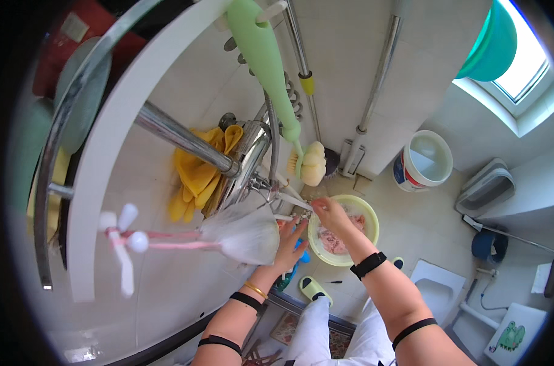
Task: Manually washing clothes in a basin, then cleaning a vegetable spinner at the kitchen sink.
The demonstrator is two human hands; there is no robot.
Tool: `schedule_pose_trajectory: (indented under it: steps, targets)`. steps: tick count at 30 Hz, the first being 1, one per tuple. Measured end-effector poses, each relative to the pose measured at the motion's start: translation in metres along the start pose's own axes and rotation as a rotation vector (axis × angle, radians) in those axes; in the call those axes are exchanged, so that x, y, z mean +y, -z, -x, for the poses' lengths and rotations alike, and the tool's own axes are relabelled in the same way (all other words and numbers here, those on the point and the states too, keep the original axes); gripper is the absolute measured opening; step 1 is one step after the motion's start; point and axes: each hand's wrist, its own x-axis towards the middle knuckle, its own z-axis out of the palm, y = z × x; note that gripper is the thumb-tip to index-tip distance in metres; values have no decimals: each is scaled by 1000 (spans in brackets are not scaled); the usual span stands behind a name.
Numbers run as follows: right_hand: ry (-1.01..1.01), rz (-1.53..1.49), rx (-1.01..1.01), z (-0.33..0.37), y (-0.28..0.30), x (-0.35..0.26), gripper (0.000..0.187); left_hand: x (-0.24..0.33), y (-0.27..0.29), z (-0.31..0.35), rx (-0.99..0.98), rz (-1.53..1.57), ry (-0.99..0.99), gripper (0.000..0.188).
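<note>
My right hand (330, 215) is over the left rim of a pale yellow basin (376, 235), its fingers pinched together beside a white bar-like piece (294, 202) at the tap. Whatever those fingers hold is too small to make out. Inside the basin lies wet pink-and-white cloth (333, 241). Lower and to the left, my left hand (287, 249) has its fingers apart, pointing up toward the tap. Part of it sits behind a whitish mesh pouch (247, 235) hanging in front. Some blue and red items show partly beside that hand.
A green long-handled brush (268, 67) hangs close overhead, with a cream bath sponge (314, 165) below. Yellow rubber gloves (197, 171) drape by the chrome shower fitting (247, 160). On the tiled floor stand a white bucket (428, 160), a squat toilet (435, 287) and a green slipper (314, 288).
</note>
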Motion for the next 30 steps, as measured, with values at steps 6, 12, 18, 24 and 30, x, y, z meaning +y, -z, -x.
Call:
schedule_pose_trajectory:
  steps: [6,12,18,24,30]
  targets:
    - [-206,-365,-384,-1,9,-162,53,-37,-19,35,-8,-58,71,57]
    - [-3,-257,-77,-16,-20,-148,49,-12,3,40,-40,-78,73,52]
    - [485,295,117,0,-18,-147,33,-3,-12,48,-37,-90,123,49]
    - [372,276,-21,12,5,-152,43,38,-33,25,-4,-30,147,45]
    - [-143,-486,-785,18,132,-62,70,67,-56,-26,246,761,223,43]
